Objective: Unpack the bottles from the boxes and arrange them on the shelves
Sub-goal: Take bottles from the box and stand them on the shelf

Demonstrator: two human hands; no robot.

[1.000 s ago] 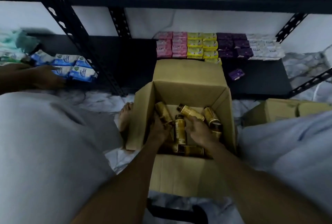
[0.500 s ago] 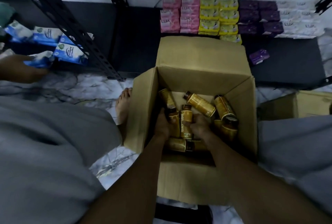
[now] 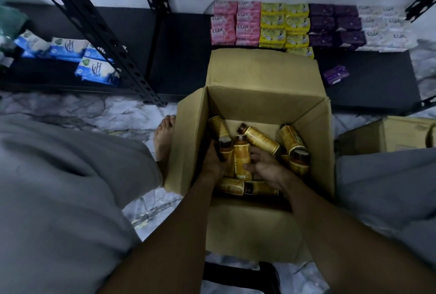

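1. The open cardboard box (image 3: 188,152) sits on the marble floor (image 3: 94,114), right against the low black shelf (image 3: 179,57).
2. Both hands are down inside it: the left hand (image 3: 212,161) and right hand (image 3: 264,168) clasp two upright bottles (image 3: 241,159) between them, fingers curled round.
3. Other bottles (image 3: 259,139) lie loose in the box beside them.
4. Soap packs (image 3: 283,27) line the shelf behind the box.
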